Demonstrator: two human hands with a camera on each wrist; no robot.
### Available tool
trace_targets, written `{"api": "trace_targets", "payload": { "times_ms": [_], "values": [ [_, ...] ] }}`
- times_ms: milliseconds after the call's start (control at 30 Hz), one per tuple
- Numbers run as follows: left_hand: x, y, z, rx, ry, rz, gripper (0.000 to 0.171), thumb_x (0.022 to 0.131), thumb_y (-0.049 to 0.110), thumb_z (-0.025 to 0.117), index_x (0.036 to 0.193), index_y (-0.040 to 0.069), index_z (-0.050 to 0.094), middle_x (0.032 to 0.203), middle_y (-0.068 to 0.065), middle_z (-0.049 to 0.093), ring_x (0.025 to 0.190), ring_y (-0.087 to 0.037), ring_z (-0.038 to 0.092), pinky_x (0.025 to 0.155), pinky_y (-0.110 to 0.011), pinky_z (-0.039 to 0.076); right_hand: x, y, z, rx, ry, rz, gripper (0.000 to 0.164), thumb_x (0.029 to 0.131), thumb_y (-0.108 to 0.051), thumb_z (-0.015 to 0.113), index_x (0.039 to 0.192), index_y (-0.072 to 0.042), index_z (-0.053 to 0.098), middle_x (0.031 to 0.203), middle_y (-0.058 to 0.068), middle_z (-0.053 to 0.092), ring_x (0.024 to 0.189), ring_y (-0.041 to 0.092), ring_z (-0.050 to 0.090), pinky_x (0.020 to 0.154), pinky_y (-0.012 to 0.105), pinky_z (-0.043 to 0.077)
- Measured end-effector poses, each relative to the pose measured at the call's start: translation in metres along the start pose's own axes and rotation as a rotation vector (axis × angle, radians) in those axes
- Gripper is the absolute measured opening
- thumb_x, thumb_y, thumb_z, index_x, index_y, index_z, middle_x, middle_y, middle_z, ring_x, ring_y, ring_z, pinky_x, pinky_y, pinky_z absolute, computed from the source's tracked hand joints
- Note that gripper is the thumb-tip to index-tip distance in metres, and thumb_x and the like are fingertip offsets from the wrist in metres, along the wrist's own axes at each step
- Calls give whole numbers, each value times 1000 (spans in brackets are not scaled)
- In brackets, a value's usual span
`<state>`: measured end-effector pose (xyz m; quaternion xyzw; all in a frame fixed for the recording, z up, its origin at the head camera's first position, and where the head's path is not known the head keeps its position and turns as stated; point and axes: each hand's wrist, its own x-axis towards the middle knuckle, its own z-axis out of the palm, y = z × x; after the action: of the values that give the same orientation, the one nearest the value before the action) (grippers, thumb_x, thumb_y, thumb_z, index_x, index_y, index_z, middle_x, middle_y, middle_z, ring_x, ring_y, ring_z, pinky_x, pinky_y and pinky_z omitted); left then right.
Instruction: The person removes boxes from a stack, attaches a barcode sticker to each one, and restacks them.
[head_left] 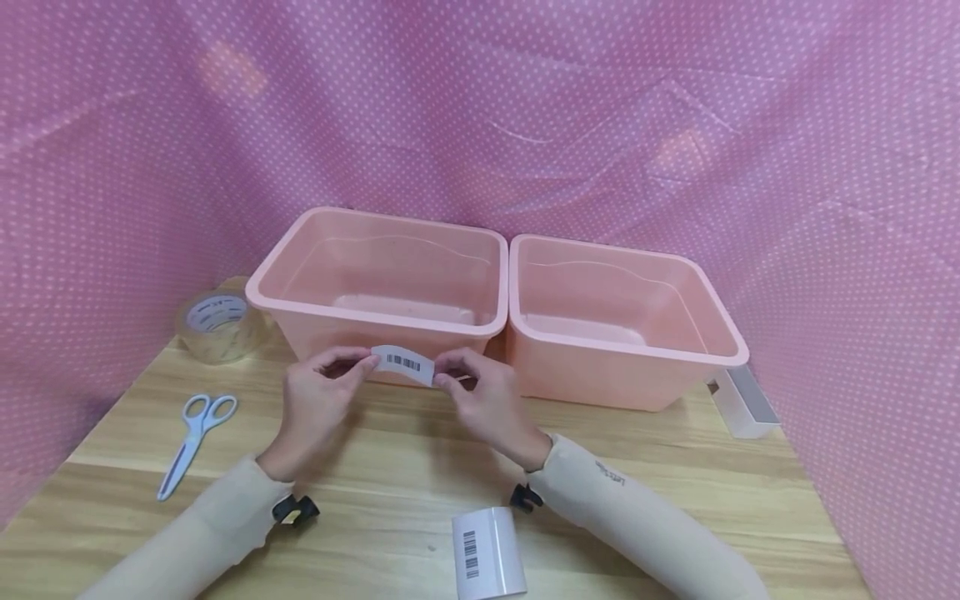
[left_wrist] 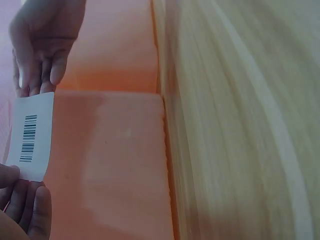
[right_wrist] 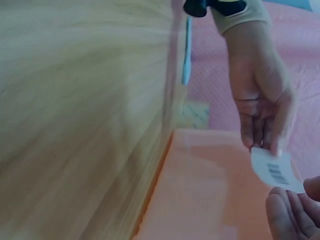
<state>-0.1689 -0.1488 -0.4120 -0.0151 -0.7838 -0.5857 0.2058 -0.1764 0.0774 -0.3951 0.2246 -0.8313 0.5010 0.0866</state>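
A white barcode label [head_left: 403, 363] is stretched between both hands, bowed slightly, in front of the left pink bin [head_left: 360, 315]. My left hand [head_left: 318, 400] pinches its left end between thumb and fingers. At the opposite end, my right hand [head_left: 491, 404] pinches the label the same way. Both wrist views show the label [left_wrist: 34, 137] held at its two ends, apart from the bin's front wall as far as I can tell. Near the table's front lies a roll of barcode labels [head_left: 489, 552], just below the right wrist.
A second pink bin [head_left: 600, 367] stands against the first on its right. Left on the wooden table [head_left: 375, 508] are light blue scissors [head_left: 191, 442] and a roll of clear tape [head_left: 217, 327]. A white box [head_left: 744, 404] sits at the right edge. Pink dotted cloth [head_left: 480, 108] hangs behind.
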Motion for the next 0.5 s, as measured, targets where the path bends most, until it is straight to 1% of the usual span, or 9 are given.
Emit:
{"api": "trace_targets", "payload": {
  "times_ms": [133,200,333,500],
  "values": [
    [4,-1,-4,17,2,-49,20,91,26,77,102,10,78,101,-11,78,83,-3,69,71,-12,57,3,-2,4,98,-66,116,21,96,-11,68,117,-13,69,108,1,76,97,10,70,84,22,61],
    [5,-1,-7,33,-1,-66,22,92,29,76,104,11,78,104,-10,78,86,-5,69,72,-11,57,5,-3,6,133,-87,159,24,97,-12,67,121,-14,68,112,1,76,102,11,70,88,22,61],
    [8,-1,-10,77,1,-75,25,94,33,73,107,12,77,108,-7,78,90,-4,68,75,-9,56,9,-4,10,173,-105,181,28,97,-12,67,126,-13,67,116,3,75,107,14,70,93,25,60],
    [13,-4,-10,88,30,-56,23,94,30,73,107,11,77,107,-9,78,89,-1,68,76,-8,56,15,-5,15,199,-118,186,31,98,-11,66,128,-13,65,119,4,74,110,15,70,97,26,59]
  ]
}}
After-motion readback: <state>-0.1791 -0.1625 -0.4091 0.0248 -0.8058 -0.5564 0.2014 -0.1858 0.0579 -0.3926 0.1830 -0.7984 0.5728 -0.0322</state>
